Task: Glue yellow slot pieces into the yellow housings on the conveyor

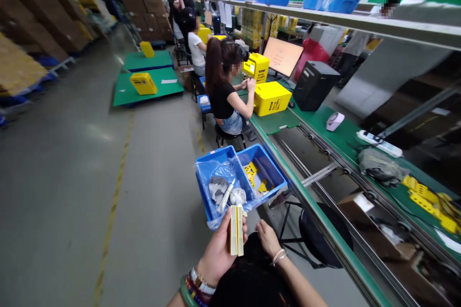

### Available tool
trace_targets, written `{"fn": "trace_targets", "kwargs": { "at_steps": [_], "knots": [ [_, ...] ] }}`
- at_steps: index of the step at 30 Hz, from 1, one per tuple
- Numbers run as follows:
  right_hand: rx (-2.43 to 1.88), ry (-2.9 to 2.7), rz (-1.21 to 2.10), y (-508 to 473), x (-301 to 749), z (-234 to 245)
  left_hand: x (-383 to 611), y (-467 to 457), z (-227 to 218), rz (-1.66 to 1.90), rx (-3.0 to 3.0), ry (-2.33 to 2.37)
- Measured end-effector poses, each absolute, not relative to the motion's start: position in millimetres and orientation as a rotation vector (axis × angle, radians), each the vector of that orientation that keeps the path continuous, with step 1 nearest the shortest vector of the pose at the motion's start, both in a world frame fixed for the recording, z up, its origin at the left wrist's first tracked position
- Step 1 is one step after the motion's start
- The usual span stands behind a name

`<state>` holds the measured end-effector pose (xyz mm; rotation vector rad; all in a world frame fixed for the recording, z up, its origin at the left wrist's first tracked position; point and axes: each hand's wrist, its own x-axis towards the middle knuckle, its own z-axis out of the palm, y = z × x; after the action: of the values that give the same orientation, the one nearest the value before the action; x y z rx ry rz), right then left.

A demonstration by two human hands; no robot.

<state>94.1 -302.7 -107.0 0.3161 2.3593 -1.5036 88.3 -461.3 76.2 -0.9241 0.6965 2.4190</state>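
My left hand (216,252) is closed around two narrow pieces (236,230), pale on the near face with yellow at their sides. They stand upright, side by side, with a thin yellow line between them. Lower right, my right hand (267,239) hangs over my lap with loosely bent fingers, and nothing shows in it. Just beyond the hands is a blue bin (204,196) lined with clear plastic, with a white tube (226,196) and grey and clear wrapped items inside. A second blue bin (277,172) beside it contains small yellow parts (251,172).
On the right runs a conveyor line with a green edge (309,201). A black stool (320,235) stands partly beneath it. Ahead, a seated co-worker (225,91) faces yellow cases (272,98), near a monitor (283,56). Green boards (165,91) lie on the floor to the left.
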Motion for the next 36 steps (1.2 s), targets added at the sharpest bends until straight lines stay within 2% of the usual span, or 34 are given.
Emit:
{"fn": "trace_targets", "kwargs": {
  "at_steps": [8, 13, 19, 29, 36],
  "knots": [
    [0.447, 1.907, -1.965, -262, 105, -61, 94, -410, 62, 2.310, -1.015, 0.814],
    [0.525, 1.431, -2.260, -179, 140, -19, 103, -348, 64, 2.242, -0.984, 0.913],
    [0.595, 0.825, -2.640, -81, 196, 8, 147, -238, 72, 2.218, -0.873, 0.760],
    [0.811, 1.378, -2.874, 11, 286, 25, 209, -119, 63, 1.997, -0.604, 0.735],
    [1.167, 1.700, -2.774, 36, 327, 32, 229, -67, 66, 1.760, -0.449, 0.823]
  ]
}}
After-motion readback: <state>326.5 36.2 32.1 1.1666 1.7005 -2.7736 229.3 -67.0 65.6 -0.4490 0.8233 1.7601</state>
